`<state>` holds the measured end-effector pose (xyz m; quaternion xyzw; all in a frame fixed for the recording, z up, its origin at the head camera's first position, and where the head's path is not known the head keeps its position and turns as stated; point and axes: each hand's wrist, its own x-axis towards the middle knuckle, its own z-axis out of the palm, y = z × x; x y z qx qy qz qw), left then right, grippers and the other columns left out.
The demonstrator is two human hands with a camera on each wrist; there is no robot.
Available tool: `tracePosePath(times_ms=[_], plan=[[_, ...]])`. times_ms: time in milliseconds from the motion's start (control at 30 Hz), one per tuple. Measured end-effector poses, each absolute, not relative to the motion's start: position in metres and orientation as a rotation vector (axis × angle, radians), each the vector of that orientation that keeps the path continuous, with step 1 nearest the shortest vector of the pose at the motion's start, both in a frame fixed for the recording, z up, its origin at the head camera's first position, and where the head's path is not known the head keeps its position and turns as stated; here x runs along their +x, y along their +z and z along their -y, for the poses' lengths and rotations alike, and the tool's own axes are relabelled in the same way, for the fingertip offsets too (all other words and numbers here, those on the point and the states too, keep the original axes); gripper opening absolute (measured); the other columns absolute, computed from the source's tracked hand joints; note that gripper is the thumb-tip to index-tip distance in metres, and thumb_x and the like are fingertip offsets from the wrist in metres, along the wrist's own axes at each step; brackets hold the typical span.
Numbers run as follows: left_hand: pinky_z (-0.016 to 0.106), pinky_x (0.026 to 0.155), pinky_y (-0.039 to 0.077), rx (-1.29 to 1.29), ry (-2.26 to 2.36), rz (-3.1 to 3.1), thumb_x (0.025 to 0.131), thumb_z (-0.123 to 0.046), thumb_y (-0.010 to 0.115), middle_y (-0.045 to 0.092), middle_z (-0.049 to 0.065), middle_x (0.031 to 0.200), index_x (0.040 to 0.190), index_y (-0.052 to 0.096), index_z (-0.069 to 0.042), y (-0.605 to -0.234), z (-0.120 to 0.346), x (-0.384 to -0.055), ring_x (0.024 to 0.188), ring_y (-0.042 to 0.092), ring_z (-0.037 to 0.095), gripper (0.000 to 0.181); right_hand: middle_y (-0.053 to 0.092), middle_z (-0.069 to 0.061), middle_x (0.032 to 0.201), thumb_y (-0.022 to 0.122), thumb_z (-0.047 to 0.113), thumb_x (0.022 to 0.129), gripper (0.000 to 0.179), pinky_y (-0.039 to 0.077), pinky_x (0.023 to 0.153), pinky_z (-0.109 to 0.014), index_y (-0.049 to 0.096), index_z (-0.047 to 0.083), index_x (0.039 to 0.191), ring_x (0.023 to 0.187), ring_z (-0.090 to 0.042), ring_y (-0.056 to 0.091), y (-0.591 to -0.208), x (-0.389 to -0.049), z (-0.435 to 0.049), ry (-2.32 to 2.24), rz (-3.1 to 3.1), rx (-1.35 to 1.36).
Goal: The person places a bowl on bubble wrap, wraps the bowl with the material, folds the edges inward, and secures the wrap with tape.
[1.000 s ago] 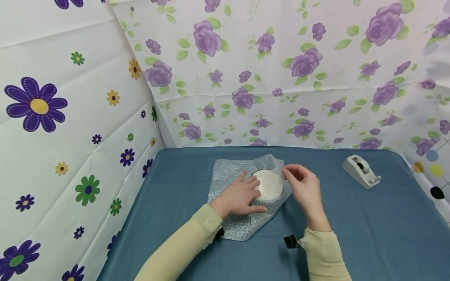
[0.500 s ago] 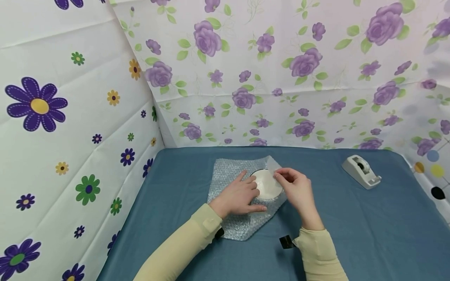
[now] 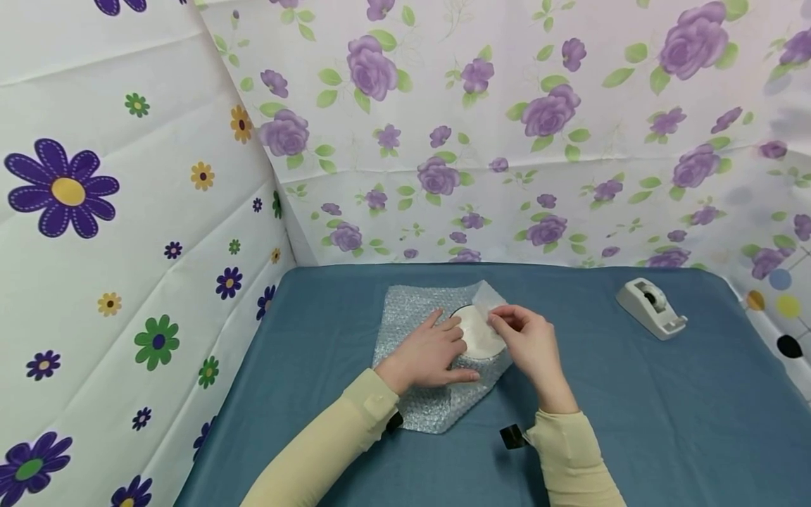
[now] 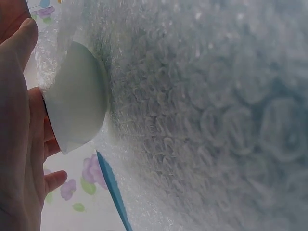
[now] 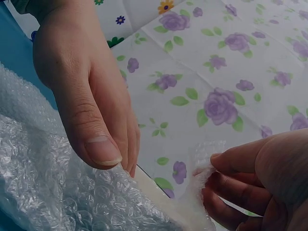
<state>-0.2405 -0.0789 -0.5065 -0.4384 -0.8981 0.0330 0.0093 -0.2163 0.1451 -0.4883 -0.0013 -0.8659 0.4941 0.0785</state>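
A white bowl (image 3: 480,339) with a thin dark rim stands upright on a sheet of bubble wrap (image 3: 405,310), part of which is folded up against its near side. My left hand (image 3: 427,354) lies across the bowl's left side with its fingers spread and fairly straight, touching the rim area. In the left wrist view the bowl (image 4: 79,98) shows its smooth outer wall and foot, close to the wrap. With thumb and fingertips, my right hand (image 3: 531,346) pinches a raised edge of the wrap at the bowl's right; the right wrist view shows this pinched edge (image 5: 204,168).
A white tape dispenser (image 3: 651,308) stands at the back right of the blue-covered table (image 3: 684,408). Flowered cloths (image 3: 456,134) hang behind the table and at its left. Small black wrist cameras (image 3: 513,436) sit at the sleeves.
My right hand has moved left and slightly down, drawing the edge of the bubble wrap inward over the bowl's right side. The left hand has stayed in place.
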Motion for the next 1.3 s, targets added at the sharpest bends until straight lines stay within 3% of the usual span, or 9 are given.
tracePosePath(times_ms=[367, 600, 767, 1067, 1300], plan=[[0.054, 0.131, 0.015, -1.367, 0.089, 2.805, 0.106, -0.073, 0.042, 0.067, -0.001, 0.138, 0.113, 0.073, -0.025, -0.511, 0.083, -0.24, 0.157, 0.036, 0.025, 0.057, 0.078, -0.004, 0.095, 0.072, 0.031, 0.106, 0.022, 0.053, 0.067, -0.035, 0.081, 0.012, 0.113, 0.082, -0.02, 0.068, -0.495, -0.22, -0.14, 1.438, 2.639, 0.012], [0.053, 0.131, 0.013, -1.365, 0.081, 2.772, 0.106, -0.072, 0.044, 0.049, 0.009, 0.161, 0.113, 0.069, -0.025, -0.512, 0.086, -0.239, 0.16, 0.028, 0.029, 0.053, 0.078, -0.004, 0.095, 0.073, 0.029, 0.105, 0.022, 0.052, 0.065, -0.035, 0.081, 0.011, 0.114, 0.079, -0.02, 0.067, -0.497, -0.22, -0.136, 1.386, 2.707, 0.041], [0.057, 0.13, 0.017, -1.342, 0.033, 2.75, 0.106, -0.07, 0.046, 0.045, 0.009, 0.159, 0.115, 0.066, -0.026, -0.514, 0.09, -0.238, 0.158, 0.028, 0.029, 0.05, 0.078, -0.004, 0.096, 0.073, 0.029, 0.105, 0.022, 0.053, 0.065, -0.035, 0.08, 0.01, 0.114, 0.079, -0.02, 0.068, -0.499, -0.22, -0.133, 1.355, 2.729, 0.056], [0.053, 0.127, 0.028, -1.34, -0.138, 2.71, 0.108, -0.063, 0.052, 0.048, 0.009, 0.158, 0.14, 0.063, -0.02, -0.519, 0.1, -0.238, 0.155, 0.035, 0.028, 0.054, 0.079, -0.003, 0.098, 0.072, 0.029, 0.106, 0.021, 0.056, 0.068, -0.04, 0.082, 0.011, 0.113, 0.081, -0.02, 0.07, -0.504, -0.219, -0.128, 1.253, 2.773, 0.091], [0.049, 0.12, 0.036, -1.353, -0.209, 2.636, 0.109, -0.055, 0.057, 0.052, 0.009, 0.15, 0.132, 0.064, -0.017, -0.522, 0.105, -0.24, 0.145, 0.045, 0.025, 0.045, 0.08, -0.005, 0.102, 0.073, 0.027, 0.105, 0.021, 0.059, 0.07, -0.044, 0.083, 0.011, 0.114, 0.084, -0.022, 0.072, -0.504, -0.217, -0.125, 1.185, 2.8, 0.105]])
